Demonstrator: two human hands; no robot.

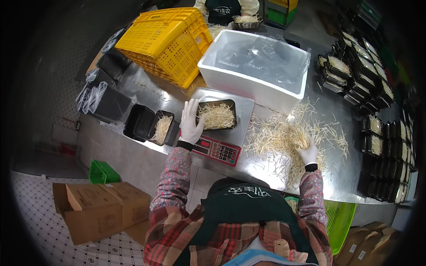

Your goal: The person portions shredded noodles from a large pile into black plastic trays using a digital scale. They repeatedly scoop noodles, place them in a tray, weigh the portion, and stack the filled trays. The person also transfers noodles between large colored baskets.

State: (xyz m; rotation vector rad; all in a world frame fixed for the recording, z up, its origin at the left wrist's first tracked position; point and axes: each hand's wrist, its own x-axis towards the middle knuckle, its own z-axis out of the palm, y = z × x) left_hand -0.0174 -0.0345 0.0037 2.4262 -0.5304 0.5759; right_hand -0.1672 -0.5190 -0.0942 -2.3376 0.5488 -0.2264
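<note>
My left hand (192, 123), in a white glove, lies along the left side of a black plastic tray of bean sprouts (218, 115). Its fingers are straight and the thumb reaches over the tray's edge; whether it touches the tray I cannot tell. Beneath that tray is the metal pan of a digital scale (244, 114) with a red keypad panel (216, 151). To the right, my gloved right hand (309, 152) grips a bunch of bean sprouts (298, 138) over a loose sprout pile (271, 133). Its fingertips are partly hidden by the sprouts.
Behind the scale stand a white foam box (249, 89) with clear film inside and a yellow crate (166, 43). Left are two black trays (139, 123), one holding sprouts (163, 129), and bagged trays (109, 103). Packed trays (359, 73) are stacked right. Opposite, a co-worker (223, 10) stands.
</note>
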